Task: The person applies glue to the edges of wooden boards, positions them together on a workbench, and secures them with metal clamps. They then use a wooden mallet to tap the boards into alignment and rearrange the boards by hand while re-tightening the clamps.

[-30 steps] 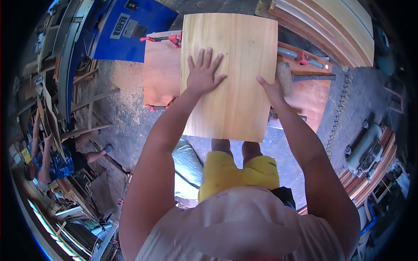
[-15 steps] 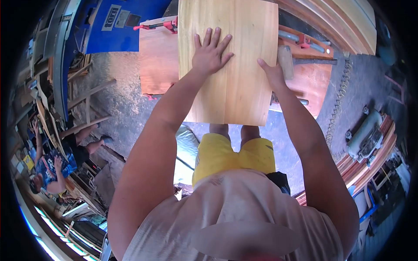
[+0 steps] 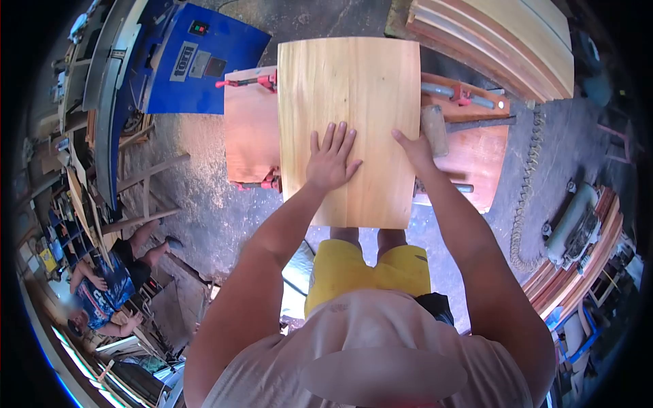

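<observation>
A pale wooden panel lies in front of me, on top of a reddish board that has clamps on it. My left hand rests flat on the panel's face, left of its middle, with the fingers spread. At the panel's right edge is my right hand; its thumb lies on the top face while the other fingers are hidden at or below the edge. A wooden block, like a mallet head, with a dark handle lies just beyond that hand. Red clamps show at the left side of the panel.
A blue machine stands at the upper left, stacked planks at the upper right. A coiled hose lies on the floor at right, near a grey cylindrical machine and more boards. Another person sits at far left.
My left hand has slid toward me along the panel, and my right hand slightly so. The view has tilted, putting the panel lower in frame. The other person's arms have moved.
</observation>
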Available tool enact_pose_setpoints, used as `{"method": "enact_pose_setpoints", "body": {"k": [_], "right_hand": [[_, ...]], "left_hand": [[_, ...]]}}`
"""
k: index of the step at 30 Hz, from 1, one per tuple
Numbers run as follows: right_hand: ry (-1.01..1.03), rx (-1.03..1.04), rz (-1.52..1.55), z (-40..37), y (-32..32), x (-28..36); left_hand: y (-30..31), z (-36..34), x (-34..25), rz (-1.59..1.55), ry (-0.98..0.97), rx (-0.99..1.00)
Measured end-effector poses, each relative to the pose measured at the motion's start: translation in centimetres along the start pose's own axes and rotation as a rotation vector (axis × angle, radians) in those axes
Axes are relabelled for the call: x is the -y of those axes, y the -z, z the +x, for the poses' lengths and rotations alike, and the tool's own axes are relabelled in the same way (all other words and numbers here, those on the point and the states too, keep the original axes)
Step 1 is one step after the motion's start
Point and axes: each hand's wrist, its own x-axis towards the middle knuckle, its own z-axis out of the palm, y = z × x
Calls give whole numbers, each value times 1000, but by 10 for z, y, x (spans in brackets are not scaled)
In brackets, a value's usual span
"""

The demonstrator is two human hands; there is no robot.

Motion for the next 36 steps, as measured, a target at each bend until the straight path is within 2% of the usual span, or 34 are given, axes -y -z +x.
{"method": "enact_pose_setpoints", "body": {"k": [3, 5, 14, 25, 30, 32, 33, 35, 36], "right_hand": [[-43, -1, -53, -3, 1, 10], [-77, 53, 107, -11, 3, 23], [-123, 70, 149, -12, 4, 26], [-2, 19, 98, -2, 0, 2], [-82, 33, 35, -8, 2, 1], [37, 42, 120, 0, 1, -2], [-6, 68, 124, -1, 2, -1], [-107, 137, 154, -9, 10, -3], [-153, 169, 181, -10, 12, -5]], "left_hand": [[0, 3, 0, -1, 8, -13], [-1, 2, -1, 6, 7, -8], [1, 3, -1, 5, -4, -71], [-2, 1, 2, -47, 12, -84], [-7, -2, 13, -217, 1, -74], [3, -6, 25, -420, -24, -117], [5, -15, 40, -406, -6, -114], [16, -46, 83, -509, 188, -271], [20, -67, 106, -378, 281, -344]]}}
